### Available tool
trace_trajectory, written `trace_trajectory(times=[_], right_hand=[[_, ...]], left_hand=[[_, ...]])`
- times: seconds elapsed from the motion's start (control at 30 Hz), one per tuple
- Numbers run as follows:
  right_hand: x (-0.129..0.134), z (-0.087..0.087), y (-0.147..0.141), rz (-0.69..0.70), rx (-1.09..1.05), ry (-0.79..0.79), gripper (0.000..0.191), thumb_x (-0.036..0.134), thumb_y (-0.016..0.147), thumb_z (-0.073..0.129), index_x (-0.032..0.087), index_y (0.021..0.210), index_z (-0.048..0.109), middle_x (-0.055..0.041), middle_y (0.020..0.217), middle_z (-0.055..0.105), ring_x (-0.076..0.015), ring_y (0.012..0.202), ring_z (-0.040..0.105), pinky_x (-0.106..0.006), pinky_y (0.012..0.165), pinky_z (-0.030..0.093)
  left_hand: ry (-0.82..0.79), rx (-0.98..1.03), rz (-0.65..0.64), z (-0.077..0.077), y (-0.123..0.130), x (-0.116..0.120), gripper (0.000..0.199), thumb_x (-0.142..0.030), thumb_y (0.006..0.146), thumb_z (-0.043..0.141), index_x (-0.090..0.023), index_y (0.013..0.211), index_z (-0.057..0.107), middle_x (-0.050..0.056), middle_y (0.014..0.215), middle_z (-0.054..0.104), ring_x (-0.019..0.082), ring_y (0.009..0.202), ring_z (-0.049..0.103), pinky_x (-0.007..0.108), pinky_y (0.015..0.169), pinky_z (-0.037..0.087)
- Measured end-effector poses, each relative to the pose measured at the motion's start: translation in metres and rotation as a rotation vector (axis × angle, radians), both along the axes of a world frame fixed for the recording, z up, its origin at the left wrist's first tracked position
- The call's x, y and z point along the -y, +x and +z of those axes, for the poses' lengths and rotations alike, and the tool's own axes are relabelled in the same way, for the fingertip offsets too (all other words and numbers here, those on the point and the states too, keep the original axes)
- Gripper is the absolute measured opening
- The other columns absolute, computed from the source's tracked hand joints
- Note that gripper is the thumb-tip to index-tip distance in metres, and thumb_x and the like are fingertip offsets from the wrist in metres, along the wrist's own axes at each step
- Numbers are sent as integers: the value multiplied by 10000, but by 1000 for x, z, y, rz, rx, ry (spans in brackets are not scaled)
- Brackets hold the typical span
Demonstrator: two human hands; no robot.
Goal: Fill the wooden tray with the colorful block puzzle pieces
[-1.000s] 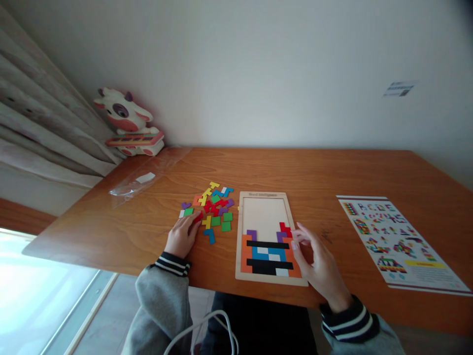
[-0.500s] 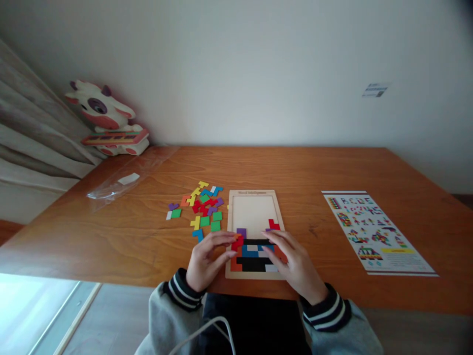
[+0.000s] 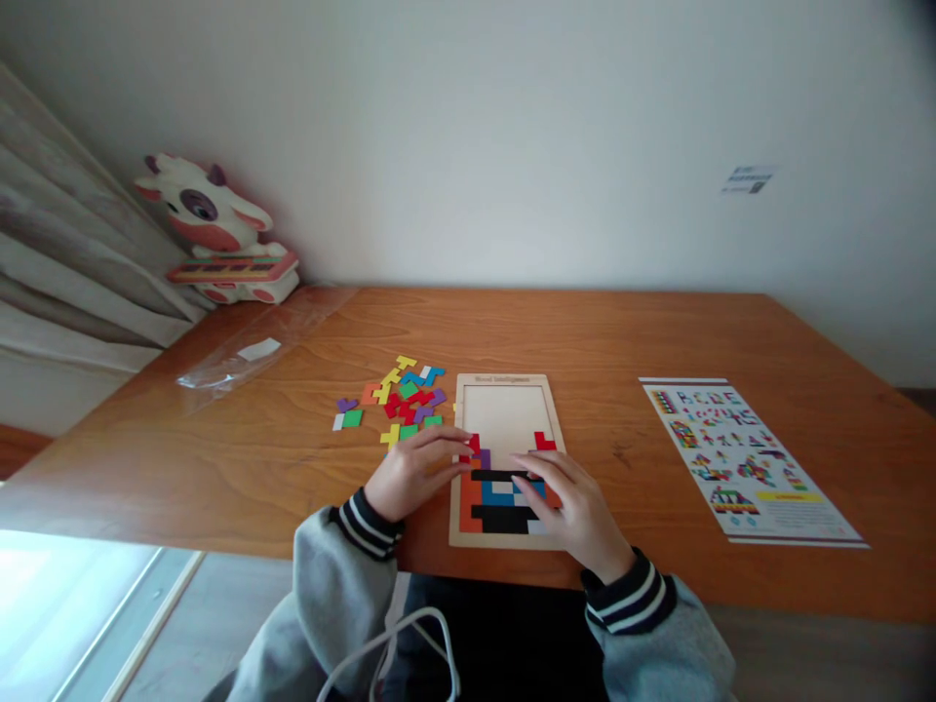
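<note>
A wooden puzzle board (image 3: 503, 380) lies on the table, its lower part filled with black, orange, blue, white and purple pieces and its upper part bare. My left hand (image 3: 415, 472) is at the board's left edge, fingertips on a red piece (image 3: 474, 445) beside a purple one. Over the lower right of the board is my right hand (image 3: 574, 507), thumb and fingers apart, holding nothing visible. Another red piece (image 3: 543, 442) sits at the board's right side. Loose coloured pieces (image 3: 408, 390) are scattered left of the board, partly covered by my left hand.
On the wooden table (image 3: 600, 341), a printed pattern sheet (image 3: 746, 458) lies at the right. A clear plastic bag (image 3: 226, 366) is at the left, in front of a cow toy with a keyboard (image 3: 226, 234). A white cable (image 3: 387, 634) loops over my lap.
My left hand has moved up along the board's left edge, and the red piece at its fingertips is higher, beside the purple one. My right hand has barely shifted. The view has moved slightly.
</note>
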State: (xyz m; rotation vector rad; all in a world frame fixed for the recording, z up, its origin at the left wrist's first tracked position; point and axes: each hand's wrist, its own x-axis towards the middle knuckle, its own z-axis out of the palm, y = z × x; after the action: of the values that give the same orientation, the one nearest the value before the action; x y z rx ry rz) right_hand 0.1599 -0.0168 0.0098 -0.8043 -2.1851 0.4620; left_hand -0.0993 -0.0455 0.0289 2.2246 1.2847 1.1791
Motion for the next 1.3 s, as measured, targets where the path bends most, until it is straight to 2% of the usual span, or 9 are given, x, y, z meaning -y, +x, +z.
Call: trace_trajectory(times=[0.1, 0.17, 0.27, 0.33, 0.6, 0.87, 1.0, 1.1, 1.3], right_hand=[[-1, -5, 9, -70, -43, -21, 308, 210, 976, 561, 279, 1271, 610, -72, 1086, 713, -215, 949, 705, -401, 885, 608], [0, -9, 14, -89, -53, -44, 293, 210, 976, 552, 269, 1256, 614, -76, 1086, 713, -211, 921, 705, -397, 868, 610], [2, -13, 20, -108, -71, -91, 276, 220, 978, 546, 264, 1242, 611, -78, 1083, 706, -206, 902, 698, -379, 834, 611], [2, -15, 21, -121, -90, -118, 271, 219, 978, 542, 262, 1239, 605, -73, 1060, 704, -203, 898, 694, -368, 828, 607], [3, -17, 22, -156, -90, -113, 265, 212, 974, 551, 261, 1231, 600, -65, 1037, 700, -206, 918, 682, -379, 851, 587], [3, -14, 22, -151, -56, -105, 245, 212, 978, 549, 251, 1213, 609, -76, 1068, 689, -213, 980, 668, -385, 874, 572], [3, -14, 21, -149, -54, -109, 242, 212, 977, 550, 251, 1207, 613, -71, 1065, 689, -211, 982, 668, -376, 879, 568], [3, -14, 21, -146, -48, -115, 243, 213, 979, 547, 248, 1210, 614, -70, 1074, 689, -209, 987, 666, -374, 886, 564], [3, -12, 21, -134, -54, -116, 237, 212, 977, 551, 245, 1201, 618, -66, 1071, 694, -205, 987, 670, -362, 880, 563]], left_hand=[[-8, -68, -34, -9, -8, -24, 160, -325, 947, 632, -204, 983, 731, 79, 1090, 737, 177, 1003, 717, 316, 924, 604], [-3, -79, -58, -19, -9, -32, 162, -315, 955, 620, -204, 994, 730, 75, 1075, 745, 168, 996, 718, 305, 915, 603], [17, -101, -64, -30, -10, -33, 170, -285, 962, 611, -211, 1064, 724, 64, 1055, 761, 163, 995, 719, 307, 922, 596], [40, -134, -64, -32, -9, -30, 181, -260, 966, 601, -217, 1095, 722, 59, 1038, 771, 170, 1003, 719, 320, 924, 592], [142, -257, -63, -30, -11, -25, 224, -194, 955, 586, -206, 1141, 711, 70, 1046, 774, 196, 1042, 708, 346, 924, 579], [203, -304, -62, -27, -8, -22, 169, -202, 935, 604, -210, 1061, 716, 60, 967, 775, 183, 966, 716, 324, 872, 584], [218, -366, -83, -23, -5, -19, 315, -267, 926, 620, -224, 1236, 664, 81, 1061, 766, 235, 1113, 672, 384, 912, 571], [213, -392, -130, -22, -2, -17, 399, -306, 915, 638, -221, 1305, 627, 84, 1038, 770, 258, 1126, 666, 407, 908, 568], [263, -360, -105, -21, -1, -17, 234, -268, 899, 645, -192, 1110, 711, 70, 915, 777, 229, 986, 716, 369, 855, 586]])
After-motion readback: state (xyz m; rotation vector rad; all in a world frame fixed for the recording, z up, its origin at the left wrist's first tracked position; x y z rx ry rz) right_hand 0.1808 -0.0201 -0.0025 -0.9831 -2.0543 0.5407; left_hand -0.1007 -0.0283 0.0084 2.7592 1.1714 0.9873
